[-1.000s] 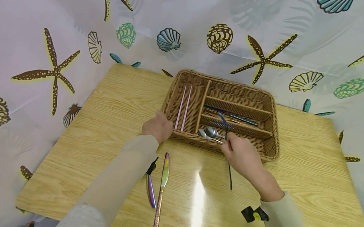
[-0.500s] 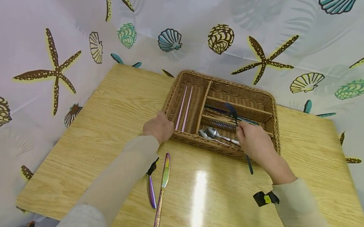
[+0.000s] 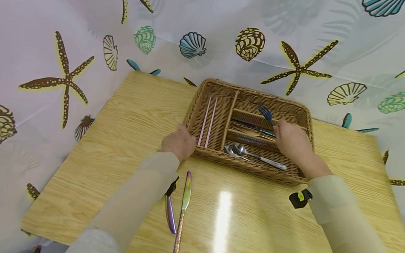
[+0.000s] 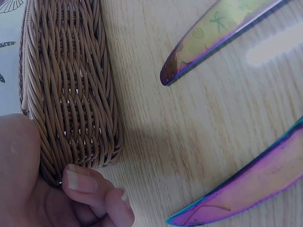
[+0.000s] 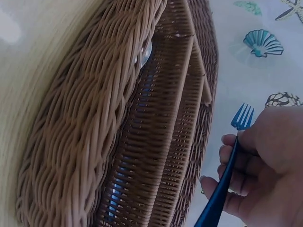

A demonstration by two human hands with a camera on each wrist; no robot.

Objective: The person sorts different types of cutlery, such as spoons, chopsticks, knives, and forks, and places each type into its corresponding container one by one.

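My right hand (image 3: 294, 141) holds a blue fork (image 3: 266, 112) over the right side of a wicker cutlery tray (image 3: 244, 168). In the right wrist view the fork (image 5: 227, 177) lies between thumb and fingers, tines pointing away. My left hand (image 3: 179, 142) grips the tray's front left corner; in the left wrist view its fingertips (image 4: 81, 181) curl beneath the wicker (image 4: 75, 94). Two pink chopsticks (image 3: 208, 121) lie in the left compartment. Two spoons (image 3: 239, 149) rest in the front right compartment, and dark and copper-coloured cutlery (image 3: 253, 126) fills the middle one.
On the table (image 3: 251, 225) in front of the tray lies an iridescent table knife (image 3: 182, 218). A second purple knife (image 3: 170, 215) lies beside it, partly under my left forearm; its blade (image 4: 246, 189) shows in the left wrist view. A shell-patterned cloth (image 3: 213, 17) hangs behind.
My right hand has carried the fork back and to the right, from the tray's front edge to above its rear compartments. My left hand stays at the corner.
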